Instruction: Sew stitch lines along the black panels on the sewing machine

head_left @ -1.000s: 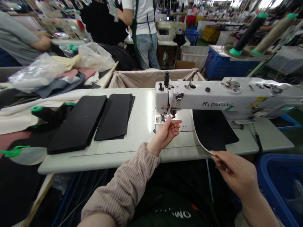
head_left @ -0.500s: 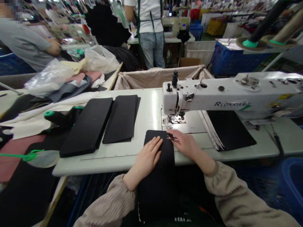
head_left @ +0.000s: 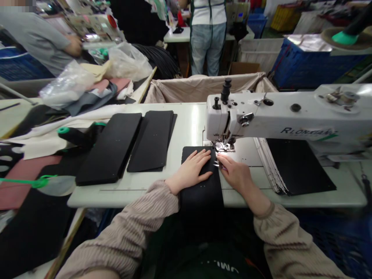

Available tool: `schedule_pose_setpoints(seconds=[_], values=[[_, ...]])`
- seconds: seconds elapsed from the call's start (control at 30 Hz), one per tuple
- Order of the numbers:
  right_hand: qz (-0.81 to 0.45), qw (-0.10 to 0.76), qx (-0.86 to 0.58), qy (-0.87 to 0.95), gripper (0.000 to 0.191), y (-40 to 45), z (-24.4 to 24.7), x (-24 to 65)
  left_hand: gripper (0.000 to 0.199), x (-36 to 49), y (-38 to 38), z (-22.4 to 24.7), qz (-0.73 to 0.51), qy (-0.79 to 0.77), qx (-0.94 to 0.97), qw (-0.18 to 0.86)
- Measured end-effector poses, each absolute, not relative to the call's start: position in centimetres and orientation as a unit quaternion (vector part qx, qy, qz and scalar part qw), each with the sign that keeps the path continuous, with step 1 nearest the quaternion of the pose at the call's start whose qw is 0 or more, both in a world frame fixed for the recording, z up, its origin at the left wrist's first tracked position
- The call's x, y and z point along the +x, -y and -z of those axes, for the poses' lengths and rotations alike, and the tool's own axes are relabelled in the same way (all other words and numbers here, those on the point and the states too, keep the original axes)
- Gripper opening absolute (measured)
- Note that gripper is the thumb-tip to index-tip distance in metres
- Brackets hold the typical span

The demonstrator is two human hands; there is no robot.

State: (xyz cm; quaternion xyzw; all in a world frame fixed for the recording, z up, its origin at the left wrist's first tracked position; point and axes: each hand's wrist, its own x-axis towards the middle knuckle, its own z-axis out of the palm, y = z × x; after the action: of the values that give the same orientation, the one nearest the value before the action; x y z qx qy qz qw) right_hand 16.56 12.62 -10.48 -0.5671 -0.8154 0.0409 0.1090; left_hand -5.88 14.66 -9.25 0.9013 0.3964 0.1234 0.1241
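A black rectangular panel [head_left: 201, 190] lies on the white sewing table, its far end reaching the presser foot [head_left: 223, 145] of the white RLONXIANG sewing machine [head_left: 261, 112]. My left hand [head_left: 191, 169] rests flat on the panel, fingers spread. My right hand [head_left: 235, 174] is beside the panel's right edge, pinching small metal snips [head_left: 219, 165] with their tips near that edge. The panel's near end hangs past the table edge and fades into the dark below.
Two stacks of black panels [head_left: 109, 149] [head_left: 152, 141] lie left of my hands on the table [head_left: 188, 124]. Another stack [head_left: 299, 166] sits under the machine arm. A fabric-lined bin [head_left: 200, 88] stands behind the table. A co-worker [head_left: 37, 40] works at the far left.
The panel has slid forward and now reaches the presser foot, with both hands moving forward along it. The whole view has shifted slightly left.
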Motion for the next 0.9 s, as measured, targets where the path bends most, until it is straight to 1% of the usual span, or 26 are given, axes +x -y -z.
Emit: schedule_pose_setpoints(seconds=[0.23,0.47,0.9], values=[[-0.048,0.098,-0.555,0.825,0.05,-12.94,10.23,16.59,0.062,-5.76,-15.14,9.2,-0.136,-0.391,0.899,0.145],[-0.053,0.096,-0.556,0.824,0.049,-12.93,10.26,16.63,0.061,-5.87,-15.34,9.15,-0.147,-0.388,0.895,0.164],[-0.048,0.091,-0.554,0.826,0.05,-12.97,10.33,16.63,0.061,-6.01,-15.87,9.39,-0.148,-0.373,0.902,0.16]])
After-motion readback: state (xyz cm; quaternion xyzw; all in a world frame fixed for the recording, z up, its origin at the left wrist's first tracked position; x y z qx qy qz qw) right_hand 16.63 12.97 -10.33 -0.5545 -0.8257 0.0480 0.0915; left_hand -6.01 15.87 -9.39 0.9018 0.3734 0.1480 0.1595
